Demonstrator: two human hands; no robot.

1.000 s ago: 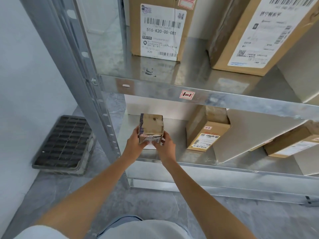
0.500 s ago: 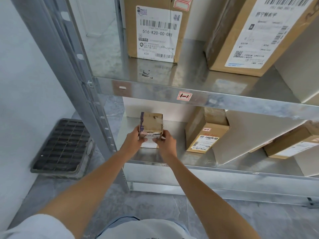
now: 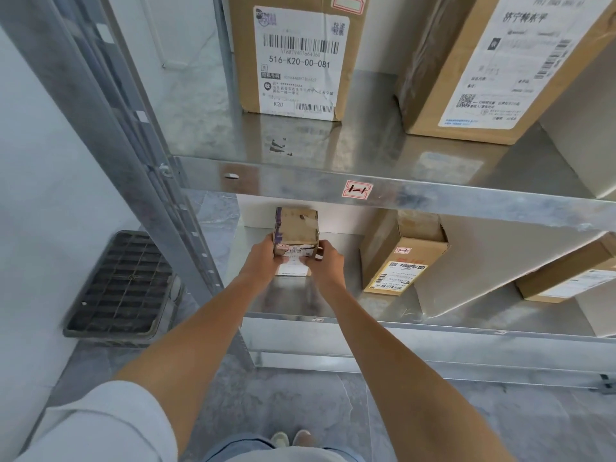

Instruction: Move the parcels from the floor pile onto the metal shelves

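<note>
Sliding deeper onto the lower shelf [image 3: 333, 301], the small parcel [image 3: 296, 236] now sits farther in toward the back wall than it did a second ago, when it was nearer the front lip. Its base appears to rest on the metal, with a pale reflection of its label just below it, so the placement looks nearly finished; releasing it would be the remaining step for this box. The left hand [image 3: 263, 258] grips its left side with curled fingers, and the right hand [image 3: 328, 261] grips its right side the same way.

The parcel is a squat, nearly cubic cardboard box, scuffed and creased, wrapped in glossy tape with a purple strip along its left edge and a white printed label on the near face. The shelf is smooth galvanised steel, shiny enough to mirror what stands on it. Just to the right stands a taller brown carton [image 3: 405, 258] with a yellow-edged label, well apart from the parcel. Above, the upper shelf [image 3: 300, 188] carries a large carton [image 3: 296, 58] with a barcode label. A dark slatted grate [image 3: 123, 285] lies on the grey stone floor to the left.
</note>
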